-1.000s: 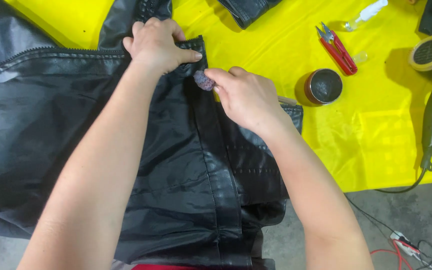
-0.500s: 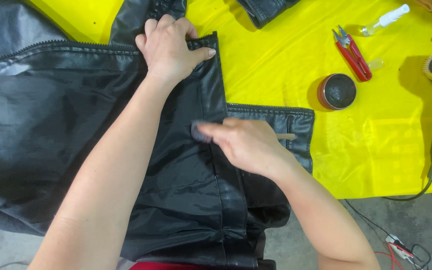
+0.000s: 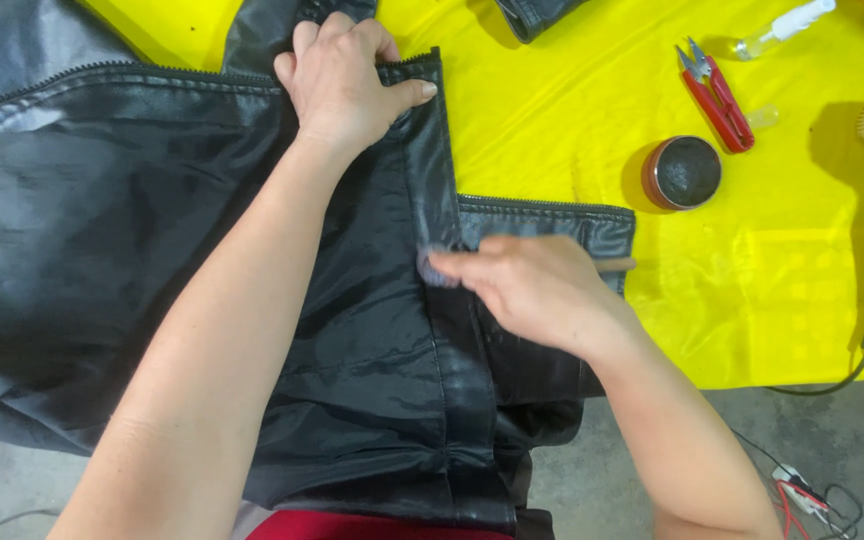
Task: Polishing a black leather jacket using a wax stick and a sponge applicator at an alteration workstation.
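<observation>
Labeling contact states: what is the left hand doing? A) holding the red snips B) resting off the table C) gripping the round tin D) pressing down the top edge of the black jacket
D: the left hand lies flat on the black jacket at its top edge, far from the red snips and round tin.

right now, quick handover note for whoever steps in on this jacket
Left hand: pressed flat on the top edge of the black jacket, pinning it to the yellow table cover.
Right hand: holds a small brush, its head on the jacket's front strip beside the zipper.
Nearby on the right: round open tin of dark polish, red snips, small spray bottle.
Done: brush head sits partway down the strip.
Left: the strip's lower part, hanging off the table edge.
</observation>
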